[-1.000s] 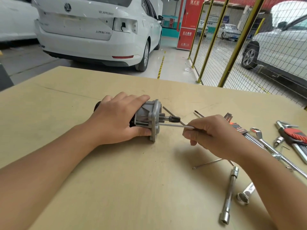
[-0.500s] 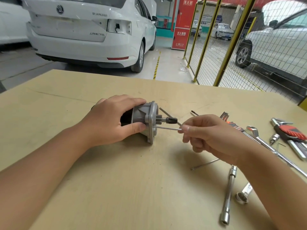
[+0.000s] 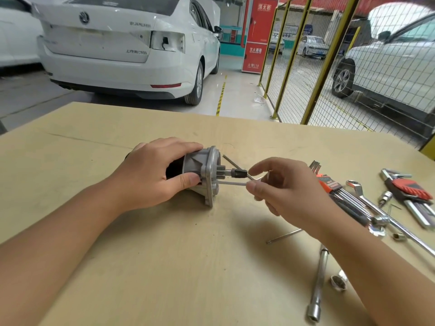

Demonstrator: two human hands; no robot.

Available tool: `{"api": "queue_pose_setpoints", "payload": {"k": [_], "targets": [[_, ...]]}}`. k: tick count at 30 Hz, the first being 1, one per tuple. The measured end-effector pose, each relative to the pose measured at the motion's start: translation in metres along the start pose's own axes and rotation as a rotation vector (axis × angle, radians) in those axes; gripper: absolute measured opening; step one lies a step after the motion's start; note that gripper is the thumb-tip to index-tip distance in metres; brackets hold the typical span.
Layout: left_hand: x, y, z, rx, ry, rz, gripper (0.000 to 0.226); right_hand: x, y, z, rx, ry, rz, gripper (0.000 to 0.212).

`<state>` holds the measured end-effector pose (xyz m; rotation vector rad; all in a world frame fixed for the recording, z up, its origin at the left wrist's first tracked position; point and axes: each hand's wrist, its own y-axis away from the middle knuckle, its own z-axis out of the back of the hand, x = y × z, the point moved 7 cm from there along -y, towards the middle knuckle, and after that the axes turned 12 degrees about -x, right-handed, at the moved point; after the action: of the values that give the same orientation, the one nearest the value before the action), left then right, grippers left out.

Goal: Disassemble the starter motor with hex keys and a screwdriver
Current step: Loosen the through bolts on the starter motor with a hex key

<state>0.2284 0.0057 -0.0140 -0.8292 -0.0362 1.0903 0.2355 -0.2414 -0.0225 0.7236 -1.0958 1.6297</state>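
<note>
Nearest me a socket wrench (image 3: pixel 318 282) lies on the table (image 3: pixel 164 267). My right hand (image 3: pixel 286 191) pinches a hex key (image 3: pixel 231 183) whose tip meets the starter motor (image 3: pixel 202 175) flange. My left hand (image 3: pixel 150 177) grips the motor's body, lying sideways mid-table. Beyond stands a white car (image 3: pixel 127 48).

One head-worn wide-angle camera looks forward and down over the bench (image 3: pixel 164 267), close above both forearms (they enter from the bottom edge), with the white car (image 3: pixel 122 48) and yellow fence (image 3: pixel 329 57) beyond
</note>
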Motion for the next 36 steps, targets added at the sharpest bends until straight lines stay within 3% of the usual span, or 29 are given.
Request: {"api": "queue_pose_setpoints", "payload": {"k": [2, 6, 9, 16, 20, 24, 28, 32, 36], "targets": [[0.000, 0.000, 0.000, -0.002, -0.001, 0.003, 0.067, -0.007, 0.002, -0.003, 0.000, -0.183, -0.182, 0.006], [-0.001, 0.000, 0.001, 0.002, -0.001, 0.006, 0.068, -0.007, 0.010, -0.013, 0.132, -0.483, -0.507, 0.038], [-0.002, -0.001, 0.002, 0.010, 0.004, 0.011, 0.069, -0.004, 0.012, -0.016, 0.211, -0.595, -0.577, 0.043], [-0.004, -0.001, 0.003, 0.013, 0.018, 0.012, 0.071, -0.004, 0.007, -0.009, 0.324, -0.676, -0.533, 0.025], [-0.004, 0.000, 0.003, 0.006, 0.025, 0.009, 0.070, -0.006, 0.005, 0.000, 0.352, -0.592, -0.443, 0.033], [-0.003, 0.000, 0.003, 0.003, 0.031, 0.003, 0.069, -0.004, 0.002, 0.004, 0.286, -0.416, -0.318, 0.041], [-0.001, 0.000, 0.003, -0.013, 0.033, 0.003, 0.068, 0.000, -0.001, 0.007, 0.217, -0.276, -0.182, 0.035], [-0.002, -0.001, 0.002, -0.051, -0.003, 0.018, 0.068, 0.000, -0.001, 0.001, 0.153, 0.157, 0.080, 0.034], [-0.018, 0.000, -0.004, -0.086, -0.139, 0.008, 0.071, 0.004, -0.004, 0.004, 0.099, 0.253, 0.177, 0.016]]}}
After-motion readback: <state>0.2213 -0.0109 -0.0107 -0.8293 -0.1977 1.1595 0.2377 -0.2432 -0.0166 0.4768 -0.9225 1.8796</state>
